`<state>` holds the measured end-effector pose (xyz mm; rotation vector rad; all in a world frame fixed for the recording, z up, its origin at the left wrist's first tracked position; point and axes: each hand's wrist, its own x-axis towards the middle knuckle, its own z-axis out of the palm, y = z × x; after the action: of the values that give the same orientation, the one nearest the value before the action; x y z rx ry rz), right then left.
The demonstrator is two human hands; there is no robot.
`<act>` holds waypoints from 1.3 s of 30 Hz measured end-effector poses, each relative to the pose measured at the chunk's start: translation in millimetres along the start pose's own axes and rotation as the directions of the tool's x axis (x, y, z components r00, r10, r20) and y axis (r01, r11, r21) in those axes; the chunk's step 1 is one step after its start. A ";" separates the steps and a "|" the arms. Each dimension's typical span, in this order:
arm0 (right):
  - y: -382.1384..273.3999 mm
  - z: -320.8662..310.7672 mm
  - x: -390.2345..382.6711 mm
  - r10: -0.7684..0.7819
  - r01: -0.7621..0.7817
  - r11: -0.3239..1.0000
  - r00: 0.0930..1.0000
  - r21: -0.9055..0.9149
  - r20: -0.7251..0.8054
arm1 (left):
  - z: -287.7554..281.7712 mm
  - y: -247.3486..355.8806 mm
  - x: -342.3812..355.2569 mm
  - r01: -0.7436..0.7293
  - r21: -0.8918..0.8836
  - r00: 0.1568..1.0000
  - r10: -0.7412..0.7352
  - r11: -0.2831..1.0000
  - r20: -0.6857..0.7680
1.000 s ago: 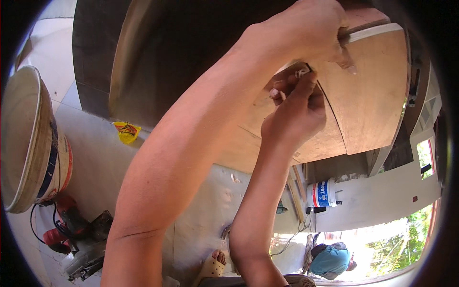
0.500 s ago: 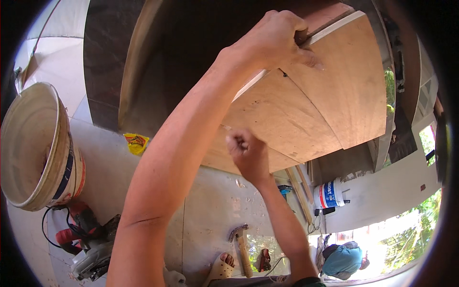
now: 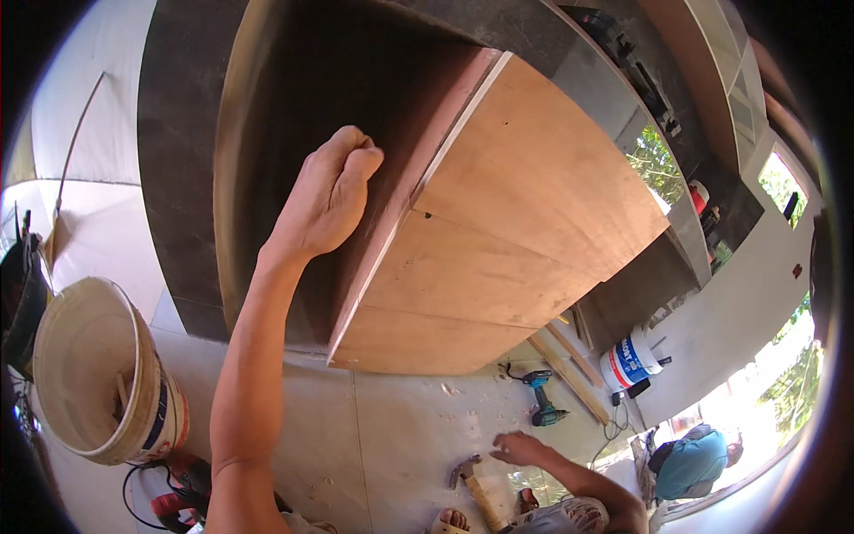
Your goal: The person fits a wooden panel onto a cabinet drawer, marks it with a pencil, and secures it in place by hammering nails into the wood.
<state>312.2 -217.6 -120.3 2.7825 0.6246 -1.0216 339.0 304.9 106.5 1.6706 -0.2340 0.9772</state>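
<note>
My left hand (image 3: 334, 191) is a closed fist in front of the dark opening of a cabinet (image 3: 182, 178), left of the divider's pale edge. Anything inside its fingers is hidden. The tan plywood panels (image 3: 525, 169) cover the cabinet's right part, with seams between them and a small dark spot near one seam. Down at the floor, my right hand (image 3: 523, 449) is open with its fingers stretched to the left. Just left of it lies a claw hammer (image 3: 480, 494) with a wooden handle, apart from the fingers as far as I can see.
A teal cordless drill (image 3: 544, 399) lies on the tiled floor beside wooden strips (image 3: 569, 378). A white bucket (image 3: 627, 360) stands behind them. At the left are a large bucket (image 3: 53, 369) and a red-and-black power tool (image 3: 182, 498). A person in teal (image 3: 692, 463) bends over at the right.
My left hand has left the panel's upper edge and moved down and left, now a fist. My right hand has dropped from the panel front toward the hammer and opened. The view has shifted.
</note>
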 end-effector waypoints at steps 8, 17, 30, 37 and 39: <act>69.0 209.3 4.1 0.325 -0.178 0.909 0.869 0.376 -0.374 | -17.9 20.8 -7.1 -0.045 -0.029 0.984 0.049 0.999 0.171; 29.8 222.3 37.5 0.599 -0.342 0.725 0.741 0.597 -0.302 | -23.0 47.3 -6.0 -0.184 -0.071 0.979 0.189 0.980 0.074; 84.9 207.9 25.7 0.727 -0.180 0.595 0.535 0.783 -0.430 | 61.0 60.9 27.5 -0.651 0.146 0.758 0.647 0.745 0.079; 30.8 31.8 -53.8 0.774 0.243 0.274 0.519 0.930 -0.364 | 60.4 62.4 31.4 -0.625 0.422 0.734 0.679 0.657 0.029; 32.0 8.0 -79.9 0.781 0.475 0.129 0.493 0.871 -0.384 | 61.7 62.4 34.5 -0.624 0.394 0.751 0.657 0.674 0.065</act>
<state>265.8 -275.8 -76.5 4.2690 -1.1040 0.7190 352.5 240.1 173.6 1.9492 -0.6422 1.7191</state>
